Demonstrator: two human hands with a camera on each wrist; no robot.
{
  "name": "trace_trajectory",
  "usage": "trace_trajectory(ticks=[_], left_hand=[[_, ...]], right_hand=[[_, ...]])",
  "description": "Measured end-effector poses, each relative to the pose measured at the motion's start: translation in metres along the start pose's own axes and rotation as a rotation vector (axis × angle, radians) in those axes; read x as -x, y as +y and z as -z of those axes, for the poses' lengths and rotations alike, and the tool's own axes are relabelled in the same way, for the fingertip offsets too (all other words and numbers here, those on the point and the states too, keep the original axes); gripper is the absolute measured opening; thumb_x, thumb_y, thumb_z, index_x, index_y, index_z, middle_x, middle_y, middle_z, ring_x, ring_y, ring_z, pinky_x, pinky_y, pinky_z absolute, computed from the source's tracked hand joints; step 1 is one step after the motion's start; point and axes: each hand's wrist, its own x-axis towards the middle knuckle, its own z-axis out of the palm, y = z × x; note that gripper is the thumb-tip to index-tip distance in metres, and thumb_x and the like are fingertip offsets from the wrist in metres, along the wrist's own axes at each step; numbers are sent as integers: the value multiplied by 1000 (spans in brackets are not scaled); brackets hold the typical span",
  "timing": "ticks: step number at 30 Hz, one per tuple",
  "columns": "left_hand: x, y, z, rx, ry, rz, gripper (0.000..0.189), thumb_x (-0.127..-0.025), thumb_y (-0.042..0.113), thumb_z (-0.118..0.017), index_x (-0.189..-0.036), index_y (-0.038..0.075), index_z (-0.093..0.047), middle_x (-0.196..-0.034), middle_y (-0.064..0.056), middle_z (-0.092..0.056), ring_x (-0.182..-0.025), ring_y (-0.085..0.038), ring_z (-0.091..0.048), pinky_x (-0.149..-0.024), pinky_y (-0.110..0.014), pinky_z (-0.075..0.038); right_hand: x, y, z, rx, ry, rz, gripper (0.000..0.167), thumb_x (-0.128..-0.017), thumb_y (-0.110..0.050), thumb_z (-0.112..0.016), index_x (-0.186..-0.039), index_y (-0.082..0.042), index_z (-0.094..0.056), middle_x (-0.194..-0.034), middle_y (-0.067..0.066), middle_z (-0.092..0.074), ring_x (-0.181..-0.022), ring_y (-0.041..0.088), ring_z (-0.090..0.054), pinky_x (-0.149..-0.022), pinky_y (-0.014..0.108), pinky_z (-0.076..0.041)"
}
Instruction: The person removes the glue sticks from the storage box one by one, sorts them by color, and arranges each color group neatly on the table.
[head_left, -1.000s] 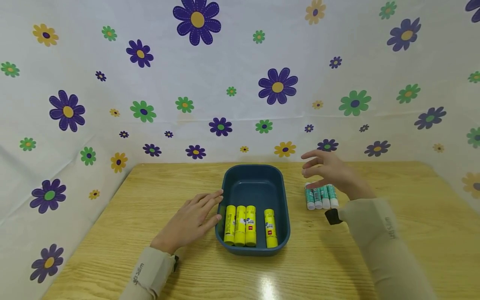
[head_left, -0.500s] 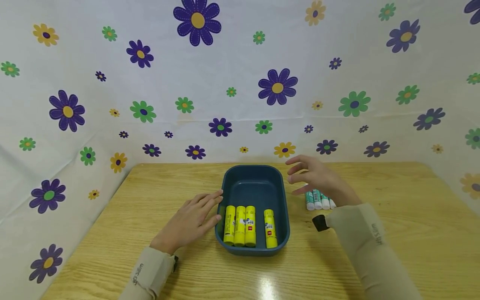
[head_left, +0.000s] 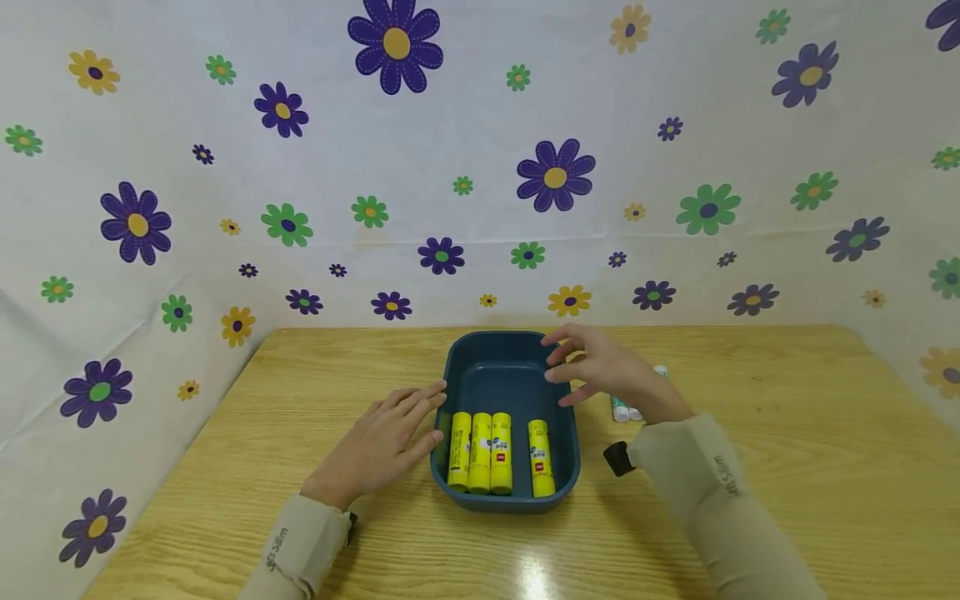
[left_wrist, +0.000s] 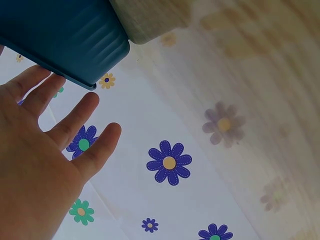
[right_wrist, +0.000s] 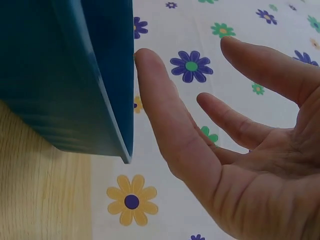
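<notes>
Four yellow plastic cylindrical tubes with printed labels lie in the dark blue, round-cornered tray [head_left: 501, 379], all in its near half: three side by side [head_left: 481, 452] towards the left wall, and a fourth tube [head_left: 541, 458] alone near the right wall, with a gap between. Judging by this layout, the work seems partway along: the yellow ones are in, while some small white-and-green cylindrical sticks [head_left: 620, 408] remain outside, on the pale wood-grain bench [head_left: 750, 433] to the right; the right forearm and hand partly cover them, so their number cannot be told. Both hands are free of any object. The left hand [head_left: 378, 442] lies with fingers extended, fingertips at the tray's left rim; the right hand [head_left: 603, 373] hovers over the right rim, fingers spread and slightly bent, grasping nothing.
</notes>
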Motion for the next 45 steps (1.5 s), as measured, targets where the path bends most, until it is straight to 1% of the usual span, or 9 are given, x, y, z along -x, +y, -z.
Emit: trace_trajectory(ticks=[6, 10, 15, 18, 22, 31, 37, 42, 45], left_hand=[[0, -1, -2, 0, 3, 0, 56, -107, 39, -49, -151, 4, -48, -161, -5, -37, -141, -34, -41, -111, -61, -35], [0, -1, -2, 4, 10, -1, 55, -106, 37, -52, -150, 4, -49, -161, -5, -37, -141, -34, -41, -111, -61, -35], [0, -1, -1, 7, 16, -3, 53, -105, 34, -55, -149, 3, -49, -161, -6, -38, -140, -34, -41, -110, -61, -36], [-1, 0, -1, 12, 19, -5, 54, -105, 34, -55, -149, 3, -49, -160, -6, -38, -140, -33, -42, -110, -61, -36], [-1, -1, -1, 16, 19, -11, 54, -106, 36, -53, -149, 3, -49, -161, -6, -38, -140, -34, -42, -110, -61, -35], [-1, -1, -1, 18, 4, -2, 55, -107, 38, -50, -150, 4, -48, -162, -5, -36, -141, -35, -41, -111, -61, -34], [-1, -2, 0, 13, 3, -3, 56, -107, 38, -51, -150, 4, -48, -161, -5, -37, -141, -33, -41, -111, -61, -34], [-1, -1, 0, 4, 2, -7, 56, -106, 39, -51, -150, 4, -49, -161, -5, -37, -141, -32, -41, -112, -60, -35], [-1, -1, 0, 2, 5, -11, 56, -106, 39, -51, -150, 4, -49, -161, -5, -38, -141, -33, -42, -112, -59, -35]], right_hand=[[-4, 0, -11, 6, -41, 0, 53, -96, 5, -63, -144, 10, -41, -130, 34, -46, -110, 46, -60, -74, 46, -62], [-5, 1, -20, 32, -66, -7, 54, -95, 5, -64, -144, 10, -41, -127, 32, -49, -106, 42, -62, -74, 45, -62], [-4, 1, -34, 132, -91, -8, 52, -95, 3, -67, -141, 7, -44, -125, 29, -52, -99, 35, -66, -75, 45, -61], [-4, 1, -42, 211, -110, -11, 51, -94, 2, -69, -139, 5, -47, -125, 27, -55, -102, 35, -66, -75, 44, -61], [-3, 2, -50, 265, -121, -28, 50, -92, 1, -71, -138, 3, -50, -124, 24, -56, -105, 34, -65, -73, 41, -61], [-3, 6, -58, 272, -95, -24, 49, -91, 1, -71, -136, 3, -51, -122, 23, -55, -100, 31, -66, -69, 39, -60], [-2, 9, -65, 227, -78, -57, 55, -90, 3, -72, -139, 5, -47, -129, 26, -48, -104, 34, -62, -69, 42, -61], [-2, 10, -73, 257, -26, -105, 63, -90, 2, -72, -143, 7, -38, -134, 31, -40, -103, 36, -57, -67, 40, -61], [-2, 12, -77, 309, -7, -111, 68, -91, 0, -73, -146, 9, -34, -137, 35, -39, -102, 36, -58, -77, 42, -59]])
